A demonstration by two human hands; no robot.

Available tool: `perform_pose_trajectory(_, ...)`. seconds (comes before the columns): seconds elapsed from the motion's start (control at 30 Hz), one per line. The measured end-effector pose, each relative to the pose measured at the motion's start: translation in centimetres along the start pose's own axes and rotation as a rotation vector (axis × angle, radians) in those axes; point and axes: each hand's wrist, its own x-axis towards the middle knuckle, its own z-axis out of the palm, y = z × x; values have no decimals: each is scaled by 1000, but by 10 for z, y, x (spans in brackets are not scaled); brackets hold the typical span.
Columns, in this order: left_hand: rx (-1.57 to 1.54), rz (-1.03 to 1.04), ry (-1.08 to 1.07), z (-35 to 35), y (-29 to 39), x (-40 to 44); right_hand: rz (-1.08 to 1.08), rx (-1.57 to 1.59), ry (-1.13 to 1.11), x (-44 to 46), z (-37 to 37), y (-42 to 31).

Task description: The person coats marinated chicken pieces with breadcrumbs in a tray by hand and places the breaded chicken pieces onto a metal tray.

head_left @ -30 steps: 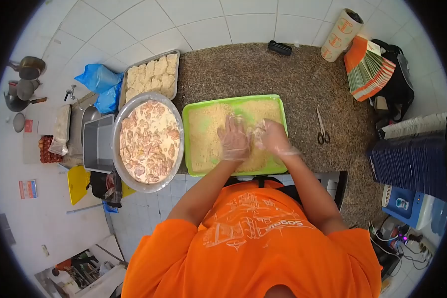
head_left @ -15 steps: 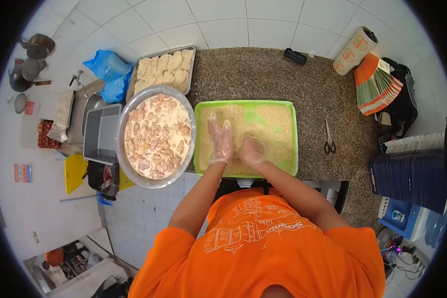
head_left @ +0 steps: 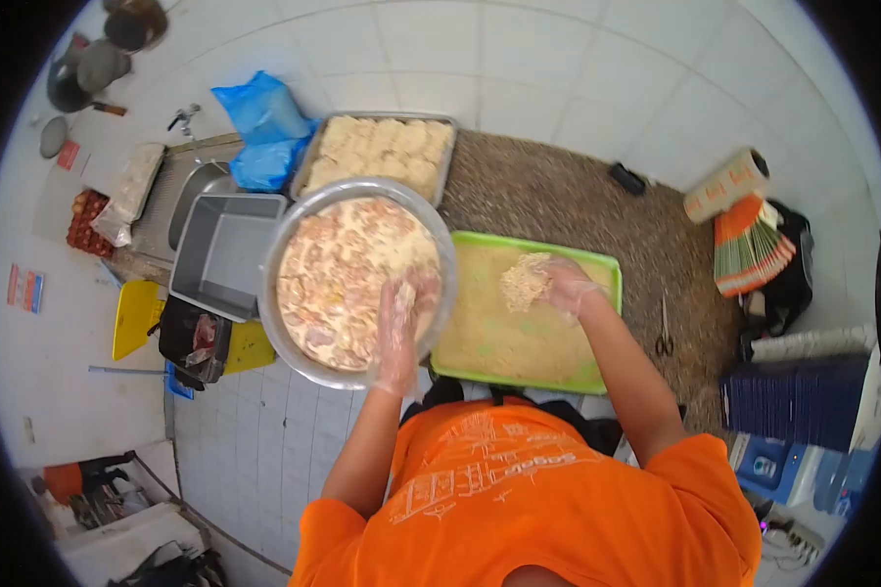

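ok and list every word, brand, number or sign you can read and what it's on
"Saga…" on the orange shirt; its ending is unclear.
Orange print on the standing roll: too blurred to read.
Red-and-blue sign at far left: too small to read.
No numbers are legible.

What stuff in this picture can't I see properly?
All in the head view:
- Whether the left hand is gripping anything: the hand itself and the creamy mix hide that.
- What is inside the crumbly lump at the right hand: its coating hides it.
- Part of the metal tray: the big bowl covers it.
- Words on the roll: too blurred.
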Motion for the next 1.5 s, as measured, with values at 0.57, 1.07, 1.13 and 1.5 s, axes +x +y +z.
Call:
perform_pose_trajectory(0.57, -211, -90, 391, -175, 46, -5, -206, -726, -314, 386, 357, -126)
perform_pose_trajectory(1.07, 723, -237, 285, -163, 73, 57, -473, -1530, 3, 171, 301, -109)
perform_pose_trajectory(1.13, 1078, -57, 360, -158, 73, 95, -770, -1738, -67, 172, 281, -69)
perform_pose_trajectory(1.5, 1871, -63, -41, -163, 16, 229, -756, -2093, 100, 183, 326, -31)
